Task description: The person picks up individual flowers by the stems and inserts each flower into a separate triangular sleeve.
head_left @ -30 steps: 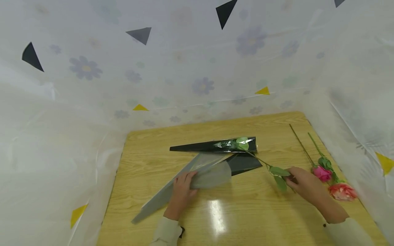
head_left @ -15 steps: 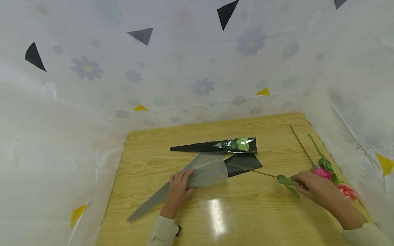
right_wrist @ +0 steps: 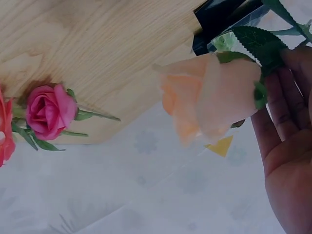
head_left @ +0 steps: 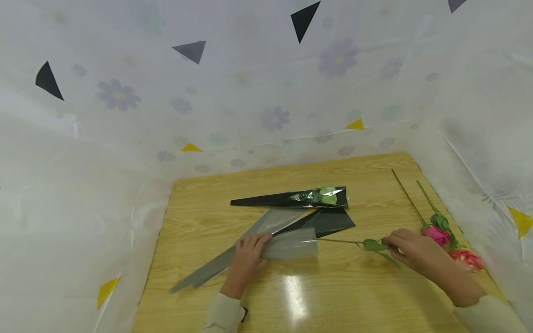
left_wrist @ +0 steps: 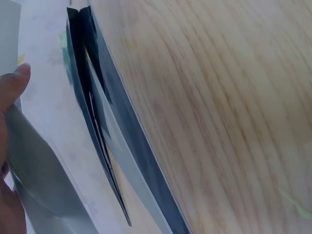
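Note:
My left hand (head_left: 246, 259) grips a grey translucent flower sleeve (head_left: 291, 245), its wide mouth facing right. In the left wrist view, the thumb (left_wrist: 17, 83) lies along the sleeve's edge. My right hand (head_left: 416, 256) pinches a peach artificial rose (right_wrist: 209, 97) just below its bloom. The bloom shows in the right wrist view but is hidden by the hand in the head view. Its stem (head_left: 341, 240) points left, with the far end overlapping the sleeve's mouth. Green leaves (head_left: 374, 245) stick out beside the right fingers.
Behind the sleeve lies a black sleeve (head_left: 262, 200) with a pale green flower inside. Another black sleeve (head_left: 335, 222) and a grey one (head_left: 195, 275) lie partly under the held sleeve. A pink rose (head_left: 436, 235) and a coral flower (head_left: 466, 260) lie at the right edge.
The rose's stem end has come down from over the black-wrapped flower to the grey sleeve's mouth. My right hand went right, then back left. The held sleeve has turned and separated from the grey one beneath.

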Tool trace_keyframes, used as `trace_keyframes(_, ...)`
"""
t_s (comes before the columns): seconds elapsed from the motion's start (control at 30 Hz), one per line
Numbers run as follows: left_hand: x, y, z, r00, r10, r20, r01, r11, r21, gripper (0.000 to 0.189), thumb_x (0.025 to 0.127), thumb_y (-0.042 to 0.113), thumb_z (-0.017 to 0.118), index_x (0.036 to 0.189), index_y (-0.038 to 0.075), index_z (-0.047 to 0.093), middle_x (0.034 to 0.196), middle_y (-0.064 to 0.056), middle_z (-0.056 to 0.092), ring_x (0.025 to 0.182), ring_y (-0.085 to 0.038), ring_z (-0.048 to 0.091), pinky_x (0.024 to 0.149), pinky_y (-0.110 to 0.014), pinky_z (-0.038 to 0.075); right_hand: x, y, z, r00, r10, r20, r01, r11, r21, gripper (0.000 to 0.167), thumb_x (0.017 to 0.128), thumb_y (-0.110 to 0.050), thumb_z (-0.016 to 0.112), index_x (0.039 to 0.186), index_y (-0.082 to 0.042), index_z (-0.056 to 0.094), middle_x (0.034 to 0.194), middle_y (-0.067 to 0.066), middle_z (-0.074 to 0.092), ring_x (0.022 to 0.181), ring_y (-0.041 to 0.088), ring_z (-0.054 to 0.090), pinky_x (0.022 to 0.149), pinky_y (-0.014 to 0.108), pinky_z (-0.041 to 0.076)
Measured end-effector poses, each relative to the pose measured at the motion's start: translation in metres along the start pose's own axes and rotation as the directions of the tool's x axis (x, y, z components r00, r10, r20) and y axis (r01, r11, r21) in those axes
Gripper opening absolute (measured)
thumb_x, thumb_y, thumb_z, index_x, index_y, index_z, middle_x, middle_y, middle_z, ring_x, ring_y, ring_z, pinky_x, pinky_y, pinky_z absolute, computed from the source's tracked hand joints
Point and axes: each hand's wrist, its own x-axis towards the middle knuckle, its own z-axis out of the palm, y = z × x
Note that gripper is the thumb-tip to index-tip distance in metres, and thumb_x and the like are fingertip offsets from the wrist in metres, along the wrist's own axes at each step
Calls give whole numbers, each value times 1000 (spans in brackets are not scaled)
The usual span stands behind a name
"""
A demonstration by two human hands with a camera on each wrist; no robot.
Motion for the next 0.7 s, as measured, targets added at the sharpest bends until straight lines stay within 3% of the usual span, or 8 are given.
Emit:
trace_keyframes(0.2,3,6,1,1000,19,9,-19,1000,5,80,62,32,85,131,16,48,120,-1,51,109,-22,49,81,-43,38,11,-11,2,999,6,48,-8,999,37,46,99,-42,30,84,-17,65,80,-9,54,65,2,49,47,13,36)
trace_keyframes(0.33,3,11,2,999,26,19,-26,1000,-3,81,61,31,86,131,17,48,119,-1,52,108,-21,49,82,-43,38,18,-17,3,991,34,133,-47,994,96,7,89,-25,64,86,-19,66,83,-12,56,69,1,51,51,15,41)
trace_keyframes(0.37,3,12,2,999,29,22,-29,1000,-1,80,61,31,85,130,17,48,119,0,52,108,-21,50,82,-43,38,20,-18,2,983,51,175,-74,989,128,5,84,-19,70,87,-19,66,85,-12,56,71,1,52,54,17,43)
trace_keyframes(0.43,3,14,3,999,36,24,-36,999,-8,78,62,32,84,129,17,49,118,0,52,107,-20,50,82,-43,38,23,-21,2,959,89,268,-146,969,198,20,75,-6,74,90,-18,67,87,-13,57,74,1,54,58,21,46)
trace_keyframes(0.57,3,18,5,998,47,42,-46,998,-39,78,62,32,84,130,18,48,118,0,52,108,-19,50,84,-42,37,30,-26,2,903,129,409,-278,902,331,19,81,-3,67,96,-15,66,90,-11,59,80,4,56,64,28,49)
trace_keyframes(0.7,4,21,7,997,51,57,-47,996,-70,80,62,32,84,132,19,47,119,1,51,110,-19,48,86,-42,36,32,-30,5,895,109,433,-311,848,430,18,86,-3,63,98,-15,66,92,-12,60,83,5,57,66,28,49)
